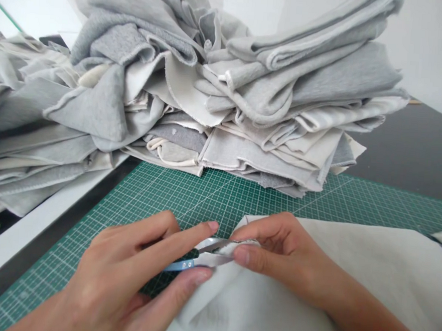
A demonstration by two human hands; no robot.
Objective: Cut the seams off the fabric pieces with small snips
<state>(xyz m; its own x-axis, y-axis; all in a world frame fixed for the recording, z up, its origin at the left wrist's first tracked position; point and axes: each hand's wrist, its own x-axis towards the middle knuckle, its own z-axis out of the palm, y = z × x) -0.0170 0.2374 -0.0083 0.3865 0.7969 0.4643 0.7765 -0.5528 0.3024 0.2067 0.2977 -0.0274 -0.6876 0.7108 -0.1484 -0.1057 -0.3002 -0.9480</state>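
The snips [215, 260] have smooth, shiny metal blades and a blue handle [178, 266] that looks like plastic, set with bright metallic rivets. The pale cloth [353, 266] is matt and finely smooth, with soft creases. The heaped fabric pieces [263, 93] are matt textile, some fuzzy and flecked, with rough-looking edges. The green mat [57, 275] looks like matt plastic; the dark surface [424, 143] is smooth, with a faint sheen.

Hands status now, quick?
Left hand: closed, holding blue-handled thread snips.
Right hand: closed, pinching the pale grey fabric's edge.
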